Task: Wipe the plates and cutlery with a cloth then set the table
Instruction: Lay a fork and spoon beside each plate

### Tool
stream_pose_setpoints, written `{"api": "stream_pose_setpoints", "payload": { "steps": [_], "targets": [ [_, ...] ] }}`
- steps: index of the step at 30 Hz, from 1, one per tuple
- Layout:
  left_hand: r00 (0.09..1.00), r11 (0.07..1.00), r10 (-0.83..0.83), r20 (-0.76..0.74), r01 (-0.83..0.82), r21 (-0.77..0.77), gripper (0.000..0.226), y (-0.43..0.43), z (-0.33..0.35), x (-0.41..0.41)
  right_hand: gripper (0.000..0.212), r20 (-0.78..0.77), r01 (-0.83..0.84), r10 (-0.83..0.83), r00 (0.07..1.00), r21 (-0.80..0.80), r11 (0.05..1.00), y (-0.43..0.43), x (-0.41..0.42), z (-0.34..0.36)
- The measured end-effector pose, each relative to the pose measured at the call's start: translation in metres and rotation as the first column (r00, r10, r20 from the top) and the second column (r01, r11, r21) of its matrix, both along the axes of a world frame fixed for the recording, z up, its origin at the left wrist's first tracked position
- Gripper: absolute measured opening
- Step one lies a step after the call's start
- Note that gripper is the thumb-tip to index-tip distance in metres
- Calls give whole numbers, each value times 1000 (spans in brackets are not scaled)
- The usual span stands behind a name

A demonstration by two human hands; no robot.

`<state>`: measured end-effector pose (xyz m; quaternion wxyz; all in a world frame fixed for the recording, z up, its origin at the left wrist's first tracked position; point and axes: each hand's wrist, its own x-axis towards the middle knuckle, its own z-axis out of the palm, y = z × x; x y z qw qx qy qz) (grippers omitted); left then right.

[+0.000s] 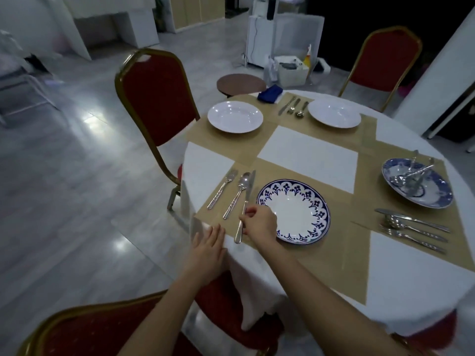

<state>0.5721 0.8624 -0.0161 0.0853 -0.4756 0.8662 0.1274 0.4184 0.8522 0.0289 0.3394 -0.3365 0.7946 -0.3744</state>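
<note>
- While the right hand [259,222] pinches the handle of the knife [247,199] between curled fingers and thumb, the knife's long axis runs from the table's near-left edge toward its middle, with the blade tip pointing away from the person and the handle end toward them.
- Whether the knife rests on the tan placemat [341,253] or is raised just off it, I cannot tell.
- The left hand [208,246] lies flat with straight fingers close together, holding nothing, on the near-left edge of the table [401,278] by the placemat's corner.
- Just left of the knife lie a spoon [237,194] and then a fork [222,188], roughly parallel to it, with the bowl and the tines pointing away.
- Just right of the knife sits a blue-rimmed plate [318,201]; the right hand overlaps its left rim.
- Near the right edge, a blue patterned plate [437,201] holds a heap of cutlery [413,173], with a knife, spoon and fork set [411,227] beside it on the near side.
- Along the far edge stand a white plate [235,116] and a second white plate [334,113], with three pieces of cutlery [293,106] between them and a folded blue cloth [270,93] behind.
- Red chairs [156,98] with gold frames stand around the table.
</note>
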Motion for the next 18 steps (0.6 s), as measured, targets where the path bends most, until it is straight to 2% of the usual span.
{"api": "stream_pose_setpoints", "payload": {
  "steps": [2,4,8,11,14,18],
  "targets": [
    [999,1000,-28,-20,27,-6,108,-4,3,3,12,-28,-3,4,1000,33,999,-2,10,-7],
    [999,999,-48,-8,48,-5,108,-7,4,3,13,-129,-11,23,991,92,996,-3,14,-12],
    [998,998,-65,20,64,29,91,-10,7,3,18,-315,16,31,949,146,989,-8,16,-14],
    [996,996,-71,48,68,58,58,-13,11,1,27,-401,-20,100,911,199,980,-13,18,-9],
    [995,992,-86,52,81,100,59,-15,16,2,28,-455,-51,155,877,232,971,-20,20,-3],
    [995,984,-97,13,94,152,51,-20,16,5,22,-455,-84,216,864,293,952,-31,21,3]
  ]
}}
